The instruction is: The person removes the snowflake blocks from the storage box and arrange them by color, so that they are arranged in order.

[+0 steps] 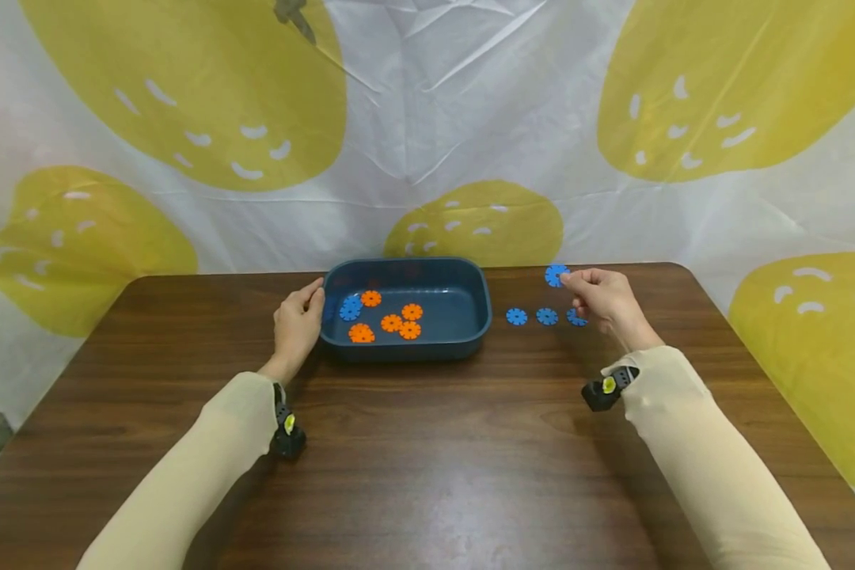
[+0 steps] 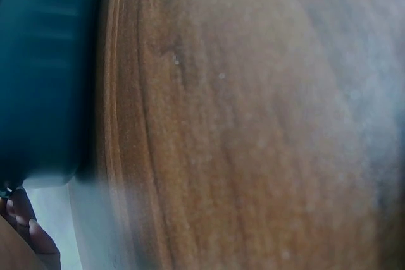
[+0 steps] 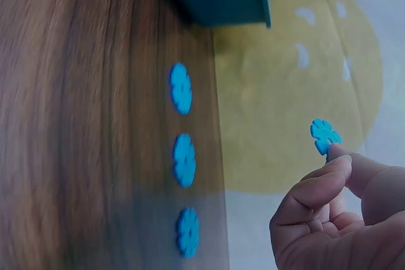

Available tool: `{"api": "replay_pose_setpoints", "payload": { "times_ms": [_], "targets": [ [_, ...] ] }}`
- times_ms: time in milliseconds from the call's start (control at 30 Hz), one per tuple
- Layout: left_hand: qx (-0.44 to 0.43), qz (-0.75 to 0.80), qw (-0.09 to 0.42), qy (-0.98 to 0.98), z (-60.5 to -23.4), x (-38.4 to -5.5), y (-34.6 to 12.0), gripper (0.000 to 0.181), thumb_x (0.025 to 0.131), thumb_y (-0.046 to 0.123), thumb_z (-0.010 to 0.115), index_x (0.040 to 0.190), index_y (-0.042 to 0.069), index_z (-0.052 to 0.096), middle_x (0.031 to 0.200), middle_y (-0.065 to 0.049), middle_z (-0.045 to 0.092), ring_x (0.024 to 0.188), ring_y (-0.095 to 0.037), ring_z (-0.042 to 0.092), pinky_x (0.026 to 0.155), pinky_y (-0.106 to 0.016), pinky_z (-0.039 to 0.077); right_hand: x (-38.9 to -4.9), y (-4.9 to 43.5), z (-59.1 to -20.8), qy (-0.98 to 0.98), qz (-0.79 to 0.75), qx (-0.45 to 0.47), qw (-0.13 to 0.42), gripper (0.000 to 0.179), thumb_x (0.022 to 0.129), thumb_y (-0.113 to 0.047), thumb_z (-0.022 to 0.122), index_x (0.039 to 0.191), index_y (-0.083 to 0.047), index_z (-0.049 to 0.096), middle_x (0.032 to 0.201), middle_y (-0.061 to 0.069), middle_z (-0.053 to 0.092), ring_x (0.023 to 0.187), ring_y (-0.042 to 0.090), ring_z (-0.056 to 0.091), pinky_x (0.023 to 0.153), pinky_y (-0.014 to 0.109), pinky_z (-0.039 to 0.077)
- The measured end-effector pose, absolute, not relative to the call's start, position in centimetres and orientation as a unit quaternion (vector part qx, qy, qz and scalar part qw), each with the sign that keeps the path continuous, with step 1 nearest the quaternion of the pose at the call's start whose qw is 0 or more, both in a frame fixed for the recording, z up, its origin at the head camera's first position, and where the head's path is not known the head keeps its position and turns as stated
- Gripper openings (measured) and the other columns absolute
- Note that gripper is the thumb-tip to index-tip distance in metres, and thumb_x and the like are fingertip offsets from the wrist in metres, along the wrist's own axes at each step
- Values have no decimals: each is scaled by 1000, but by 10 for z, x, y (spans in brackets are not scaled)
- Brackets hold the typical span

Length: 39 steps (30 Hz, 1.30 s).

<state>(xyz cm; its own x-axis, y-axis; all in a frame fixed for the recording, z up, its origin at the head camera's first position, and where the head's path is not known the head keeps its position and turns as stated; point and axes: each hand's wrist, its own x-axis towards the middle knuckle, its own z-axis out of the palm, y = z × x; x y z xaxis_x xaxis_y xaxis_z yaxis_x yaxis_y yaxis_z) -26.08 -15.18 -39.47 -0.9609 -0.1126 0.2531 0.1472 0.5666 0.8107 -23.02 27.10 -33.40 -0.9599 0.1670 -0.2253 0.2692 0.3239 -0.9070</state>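
Blue snowflake disc (image 1: 554, 275) is in my right hand (image 1: 606, 305), pinched between thumb and index finger, other fingers curled in; disc is up off the table, seen near its far edge in the head view and against the cloth in the right wrist view. Three more blue discs (image 1: 546, 317) lie flat on the wood in a row, spaced apart, to the right of the basin; the rightmost is partly behind my fingers from the head, whole from the right wrist. Dark blue-green basin (image 1: 406, 351), rounded rectangle, stands upright near the far edge. My left hand (image 1: 298, 323) grips its left end at the rim; left wrist view catches just a few fingers there, plus the basin's outer wall. Inside: overlapping blue pieces (image 1: 351, 307) on the left, exact count unclear; orange snowflake discs (image 1: 409, 330) around them, one at the back, some at the front left, three bunched near the middle. Brown wood-grain table (image 1: 427, 443) underneath. Cream sleeves (image 1: 712, 451) on both arms, black wrist devices (image 1: 606, 388) strapped on. Behind, white cloth (image 1: 470, 119) printed with big yellow fruit shapes.
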Motion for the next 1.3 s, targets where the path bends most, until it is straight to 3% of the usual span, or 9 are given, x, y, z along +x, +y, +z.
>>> {"api": "replay_pose_setpoints", "payload": {
  "times_ms": [133, 433, 733, 933, 1300],
  "targets": [
    [-10, -471, 135, -872, -395, -260, -153, 39, 101, 25, 44, 135, 9, 53, 125, -19, 57, 110, -33, 54, 90, -46, 44, -228, 284, -340, 810, -570, 138, 32, 31, 94, -33, 57, 103, -3, 53, 54, -13, 50, 48, -2, 47, 41, 17, 35],
    [-6, -470, 131, -873, -395, -259, -154, 40, 101, 26, 43, 136, 9, 52, 127, -19, 56, 112, -33, 53, 92, -47, 43, -222, 313, -354, 824, -538, 173, 41, 37, 95, -34, 53, 108, 1, 53, 56, -13, 50, 50, -1, 45, 41, 19, 33],
    [-6, -463, 138, -875, -395, -259, -153, 39, 101, 23, 44, 135, 7, 53, 127, -21, 56, 116, -34, 52, 97, -47, 41, -215, 328, -365, 772, -596, 217, 46, 21, 96, -22, 53, 101, -2, 52, 63, -10, 51, 55, -1, 48, 53, 16, 46],
    [-8, -469, 136, -873, -394, -259, -152, 39, 101, 23, 44, 135, 7, 52, 127, -21, 56, 116, -34, 52, 97, -47, 41, -214, 335, -368, 769, -595, 229, 53, 25, 96, -22, 52, 108, 0, 51, 66, -10, 51, 55, -1, 49, 55, 16, 47],
    [-5, -471, 132, -872, -395, -260, -150, 39, 101, 25, 44, 135, 8, 53, 129, -19, 55, 117, -33, 52, 97, -46, 42, -214, 341, -371, 778, -582, 227, 67, 23, 96, -21, 53, 105, 0, 52, 63, -10, 53, 53, -1, 49, 53, 16, 47]
  ]
}}
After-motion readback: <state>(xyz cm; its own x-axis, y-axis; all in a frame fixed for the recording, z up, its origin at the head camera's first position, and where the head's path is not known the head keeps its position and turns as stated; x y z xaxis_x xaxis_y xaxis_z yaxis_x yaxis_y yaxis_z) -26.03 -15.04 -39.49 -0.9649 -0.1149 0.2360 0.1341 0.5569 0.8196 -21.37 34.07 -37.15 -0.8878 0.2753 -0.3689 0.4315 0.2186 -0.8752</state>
